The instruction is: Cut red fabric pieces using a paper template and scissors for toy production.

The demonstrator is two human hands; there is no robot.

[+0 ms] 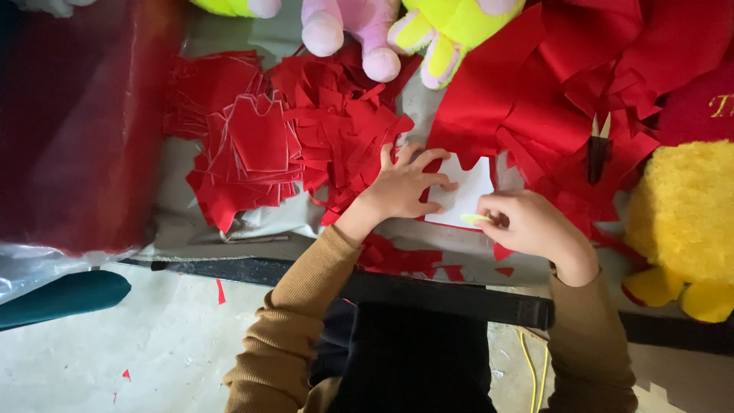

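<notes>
- Pressing down with spread fingers, the left hand (401,183) is lying flat on a white paper template (465,195) in the head view, open and not gripping, its fingertips holding the template's left edge.
- Sitting at the middle of the scene, the white paper template is lying on a piece of red fabric (489,107), with a notched outline along its far edge.
- Curling closed, the right hand (527,223) is pinching a small pale yellow-green piece, seemingly chalk (475,219), between thumb and fingers, and is touching its tip to the near right edge of the template.
- Resting just right of the hands, a pair of scissors (598,149) is lying among red offcuts, blades pointing far.
- Lying to the left of the left hand, a stack of cut red shapes (256,141) is sitting beside a loose heap of red scraps (344,115).
- Standing along the far edge, a pink plush toy (355,30) and a neon yellow plush toy (451,34) are sitting side by side.
- Sitting at the right edge, a fluffy yellow plush toy (680,222) is lying near the right hand, apart from it.
- Filling the far left, a dark red roll of fabric (76,122) is lying blurred.
- Covering both forearms, brown sleeves (306,306) are reaching in from the near edge.
</notes>
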